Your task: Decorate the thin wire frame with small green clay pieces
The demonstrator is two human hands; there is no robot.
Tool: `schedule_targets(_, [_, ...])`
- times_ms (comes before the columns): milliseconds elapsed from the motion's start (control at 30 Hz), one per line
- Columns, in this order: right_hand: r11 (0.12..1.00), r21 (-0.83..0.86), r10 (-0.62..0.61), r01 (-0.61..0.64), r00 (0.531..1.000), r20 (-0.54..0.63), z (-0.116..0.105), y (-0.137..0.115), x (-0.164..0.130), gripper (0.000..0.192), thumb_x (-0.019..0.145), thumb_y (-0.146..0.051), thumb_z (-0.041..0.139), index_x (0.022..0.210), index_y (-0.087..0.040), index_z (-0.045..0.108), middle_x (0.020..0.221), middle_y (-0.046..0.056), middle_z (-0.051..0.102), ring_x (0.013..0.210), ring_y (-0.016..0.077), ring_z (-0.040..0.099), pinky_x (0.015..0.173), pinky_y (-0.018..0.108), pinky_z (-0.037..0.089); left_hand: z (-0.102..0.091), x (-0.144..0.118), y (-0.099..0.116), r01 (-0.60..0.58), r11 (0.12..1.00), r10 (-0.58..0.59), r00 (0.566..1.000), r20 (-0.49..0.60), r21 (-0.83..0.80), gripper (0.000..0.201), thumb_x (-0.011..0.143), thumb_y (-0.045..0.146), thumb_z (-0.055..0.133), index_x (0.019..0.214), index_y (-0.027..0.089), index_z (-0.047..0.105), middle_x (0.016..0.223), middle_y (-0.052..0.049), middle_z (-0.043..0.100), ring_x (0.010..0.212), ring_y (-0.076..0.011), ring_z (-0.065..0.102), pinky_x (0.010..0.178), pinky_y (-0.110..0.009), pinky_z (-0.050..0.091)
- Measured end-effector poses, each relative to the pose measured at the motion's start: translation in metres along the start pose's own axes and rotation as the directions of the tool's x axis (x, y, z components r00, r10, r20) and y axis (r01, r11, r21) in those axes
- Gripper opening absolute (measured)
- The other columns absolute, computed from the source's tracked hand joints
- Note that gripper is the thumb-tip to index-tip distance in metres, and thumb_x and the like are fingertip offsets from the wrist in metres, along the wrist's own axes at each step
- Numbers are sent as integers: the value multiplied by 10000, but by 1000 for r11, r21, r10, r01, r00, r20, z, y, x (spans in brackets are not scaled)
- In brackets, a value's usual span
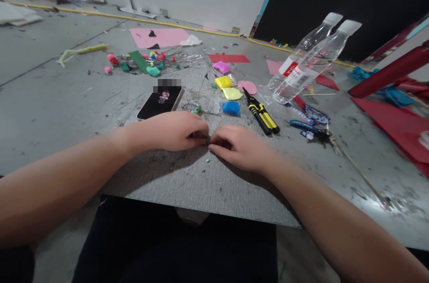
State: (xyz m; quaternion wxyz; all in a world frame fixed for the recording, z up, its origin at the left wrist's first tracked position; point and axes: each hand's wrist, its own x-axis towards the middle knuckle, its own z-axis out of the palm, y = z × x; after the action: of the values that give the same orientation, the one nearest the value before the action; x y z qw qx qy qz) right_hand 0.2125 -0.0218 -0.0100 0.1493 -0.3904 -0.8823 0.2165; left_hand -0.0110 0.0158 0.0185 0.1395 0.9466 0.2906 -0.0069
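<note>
On the grey board, both hands' grips (181, 131) (239, 145) pinch together something tiny, dark, indistinct (208, 140).

Hands: two, the left hand (177, 131) and the right hand (239, 147)
Plastic bottles (303, 66): two
Bags of coloured clay (228, 89): four
Phone (161, 102): one
Yellow-black pliers (261, 113): one
Pink paper sheet (161, 37): one
</note>
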Motion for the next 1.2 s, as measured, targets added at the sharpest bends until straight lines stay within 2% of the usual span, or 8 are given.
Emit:
schedule_targets(733, [1000,19,13,-14,1000,6,0,-1,0,77,959,-212,656,887,-185,650,838,29,639,763,173,568,707,307,410,0,0,0,3,1000,-3,1000,1,-7,173,966,279,588,1013,185,725,914,-52,718,788,-176,649,707,-286,442])
schedule_targets(1200, [999,29,23,-23,1000,4,0,0,-1,70,955,-199,666,890,-179,653,837,19,624,766,164,554,706,295,401,0,-1,0,12,1000,-12,1000,6,19,188,960,300,579,1028,198,722,935,-57,719,815,-195,656,709,-295,444])
